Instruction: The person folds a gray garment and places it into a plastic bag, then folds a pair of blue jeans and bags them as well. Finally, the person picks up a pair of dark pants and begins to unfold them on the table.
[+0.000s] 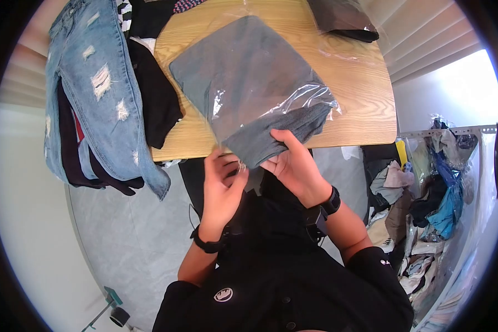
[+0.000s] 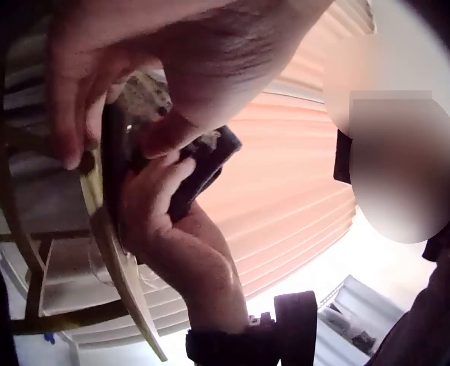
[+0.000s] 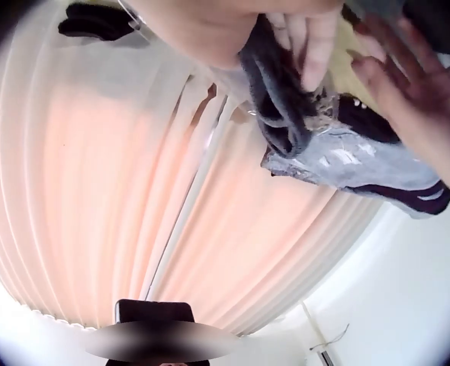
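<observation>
A folded grey garment (image 1: 271, 133) lies across the near table edge, mostly inside a clear plastic bag (image 1: 249, 72). Its near end sticks out of the bag. My right hand (image 1: 301, 174) grips that near corner, thumb on top and fingers underneath. Pale frayed threads (image 1: 241, 165) hang at the corner and show again as a frayed tuft (image 3: 322, 113) in the right wrist view. Beside the corner is my left hand (image 1: 222, 185), its fingers loosely bent, and in the right wrist view those fingers (image 3: 408, 69) are spread beside the garment.
Ripped blue jeans (image 1: 96, 83) and dark clothes (image 1: 152, 94) hang over the left side of the wooden table (image 1: 365, 88). Another bagged dark garment (image 1: 343, 19) lies at the back right. A rack (image 1: 448, 133) with piled clothes stands on the right.
</observation>
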### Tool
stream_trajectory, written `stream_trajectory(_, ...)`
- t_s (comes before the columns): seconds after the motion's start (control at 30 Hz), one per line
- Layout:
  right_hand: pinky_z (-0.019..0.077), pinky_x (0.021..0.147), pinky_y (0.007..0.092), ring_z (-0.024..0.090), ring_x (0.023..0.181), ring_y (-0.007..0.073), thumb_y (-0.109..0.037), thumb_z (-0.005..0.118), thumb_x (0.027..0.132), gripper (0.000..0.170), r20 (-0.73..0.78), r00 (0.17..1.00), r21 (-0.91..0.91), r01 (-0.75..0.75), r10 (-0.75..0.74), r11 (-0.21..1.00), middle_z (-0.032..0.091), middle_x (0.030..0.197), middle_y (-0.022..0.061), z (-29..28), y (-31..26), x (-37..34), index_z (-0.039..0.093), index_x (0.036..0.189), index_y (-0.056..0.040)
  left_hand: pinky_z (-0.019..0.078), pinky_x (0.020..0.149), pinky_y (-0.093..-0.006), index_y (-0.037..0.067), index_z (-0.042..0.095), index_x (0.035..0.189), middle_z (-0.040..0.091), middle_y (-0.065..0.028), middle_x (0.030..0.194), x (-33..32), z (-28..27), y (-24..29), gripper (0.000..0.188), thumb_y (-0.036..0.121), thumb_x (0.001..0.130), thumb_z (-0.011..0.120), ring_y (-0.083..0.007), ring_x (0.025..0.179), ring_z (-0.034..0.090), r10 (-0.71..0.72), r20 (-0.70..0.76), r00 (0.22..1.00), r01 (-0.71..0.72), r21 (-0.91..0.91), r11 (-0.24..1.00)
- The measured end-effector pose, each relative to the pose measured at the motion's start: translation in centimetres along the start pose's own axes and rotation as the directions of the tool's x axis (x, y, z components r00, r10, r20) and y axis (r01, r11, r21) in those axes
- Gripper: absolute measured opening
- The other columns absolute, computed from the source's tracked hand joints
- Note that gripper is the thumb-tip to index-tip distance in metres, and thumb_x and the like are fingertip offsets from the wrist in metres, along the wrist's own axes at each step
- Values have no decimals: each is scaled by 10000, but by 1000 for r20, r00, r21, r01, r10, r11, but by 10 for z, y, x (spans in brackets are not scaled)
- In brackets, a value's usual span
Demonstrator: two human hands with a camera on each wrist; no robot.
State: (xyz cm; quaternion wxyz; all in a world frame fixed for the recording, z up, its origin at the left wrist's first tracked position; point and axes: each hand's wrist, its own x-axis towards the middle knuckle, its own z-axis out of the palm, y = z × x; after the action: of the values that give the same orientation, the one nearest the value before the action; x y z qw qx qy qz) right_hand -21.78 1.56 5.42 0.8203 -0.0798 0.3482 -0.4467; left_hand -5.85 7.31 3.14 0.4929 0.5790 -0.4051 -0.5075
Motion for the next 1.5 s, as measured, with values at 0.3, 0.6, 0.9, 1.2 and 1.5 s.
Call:
stream_trajectory(0.3, 545, 805, 308, 642, 942, 195, -126, 493, 950, 222, -17, 1000, 215, 2, 2, 977, 636, 1041, 105, 25, 1, -17, 529, 1111, 22, 463, 847, -241, -42, 518, 1180, 618, -69, 1102, 24, 20, 6, 261, 14, 926, 543, -114, 1008, 582, -50, 107, 993, 97, -494, 864)
stream_trajectory(0.6, 566, 802, 320, 635, 970, 215, -83, 503, 949, 257, 56, 998, 193, -13, 2, 981, 602, 1110, 130, 21, 1, -15, 495, 1171, 46, 465, 753, -220, -60, 595, 1079, 673, -49, 953, 32, 20, -9, 197, 15, 897, 584, -81, 881, 593, 208, -169, 963, -214, -13, 977)
stream_trajectory(0.9, 543, 882, 374, 594, 1052, 262, -7, 490, 934, 280, 65, 998, 124, -31, 23, 992, 555, 1173, 160, 34, -4, -4, 462, 1195, 89, 471, 730, -215, -56, 574, 1195, 688, -58, 905, 17, 10, 12, 328, -20, 869, 564, -57, 801, 580, 223, -142, 964, -221, 28, 975)
stream_trajectory(1.2, 538, 911, 382, 596, 1065, 266, -6, 503, 928, 281, 57, 998, 29, 21, -23, 999, 574, 1164, 148, 41, -4, 12, 486, 1201, 60, 539, 796, -287, -70, 589, 1136, 700, -123, 917, 14, -10, 18, 263, -63, 896, 482, -167, 825, 674, 179, -88, 980, -179, 5, 984)
stream_trajectory(1.5, 517, 789, 357, 589, 1019, 213, -154, 627, 889, 346, 51, 987, -487, 158, -152, 859, 604, 1107, 104, 25, -13, -3, 542, 1169, 31, 456, 769, -219, -44, 618, 1084, 664, -48, 941, 32, -25, 8, 190, 10, 908, 568, -67, 858, 571, 242, -82, 967, -248, -66, 967)
